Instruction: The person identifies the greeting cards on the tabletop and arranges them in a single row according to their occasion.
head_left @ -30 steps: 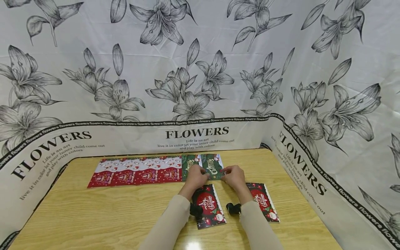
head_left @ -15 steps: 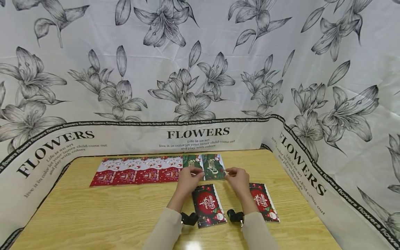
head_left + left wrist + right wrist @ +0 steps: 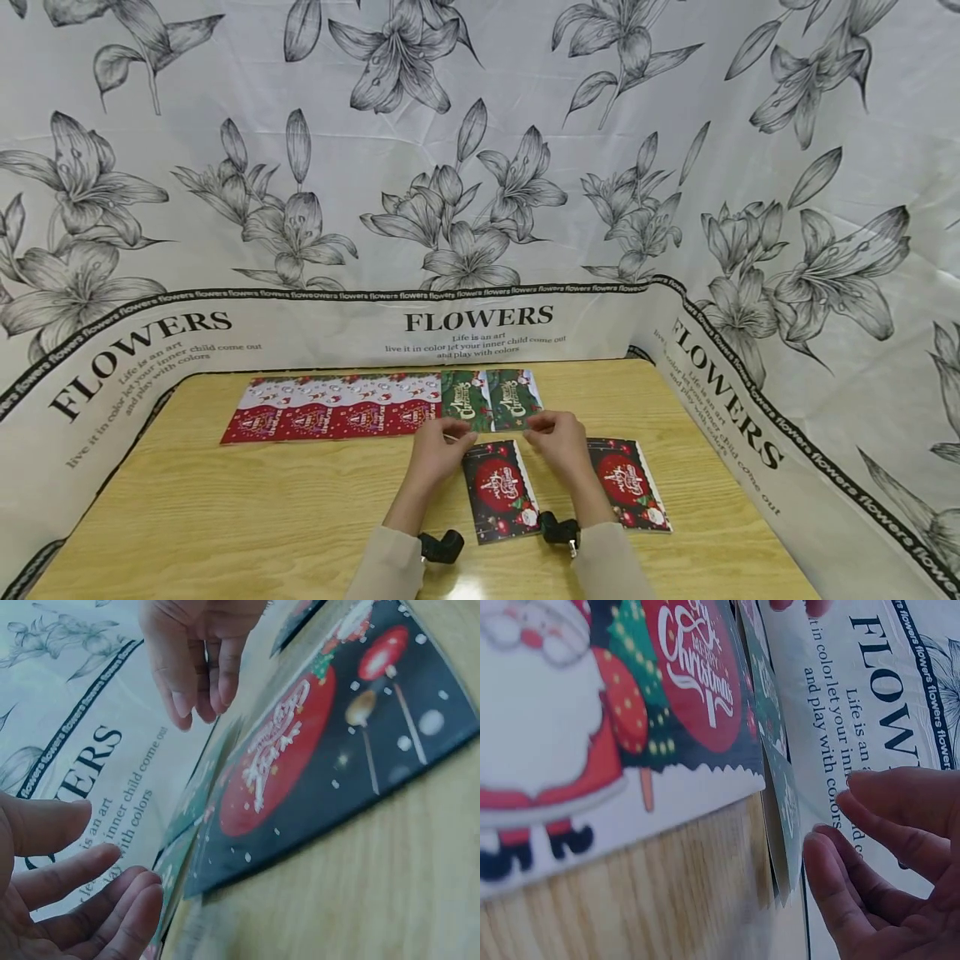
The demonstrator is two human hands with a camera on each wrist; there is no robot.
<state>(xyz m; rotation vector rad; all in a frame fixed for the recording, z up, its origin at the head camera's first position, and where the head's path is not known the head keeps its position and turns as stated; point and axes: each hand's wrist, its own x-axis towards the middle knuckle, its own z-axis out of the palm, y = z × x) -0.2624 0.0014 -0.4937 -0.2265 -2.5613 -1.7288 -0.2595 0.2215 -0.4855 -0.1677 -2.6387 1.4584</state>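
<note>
Up close, a dark Christmas card [image 3: 630,705] with a Santa and a red "Christmas" circle lies flat on the wooden worktop [image 3: 667,900]. Just past its far edge sits a green card [image 3: 784,802], and the right hand's fingers [image 3: 870,855] hover loosely curled beside it, holding nothing.

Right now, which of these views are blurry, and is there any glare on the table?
Head view: sharp, with a bright glare patch on the table near its front edge. Left wrist view: soft, the dark card smeared. Right wrist view: the wood blurs, the right hand close.
</note>
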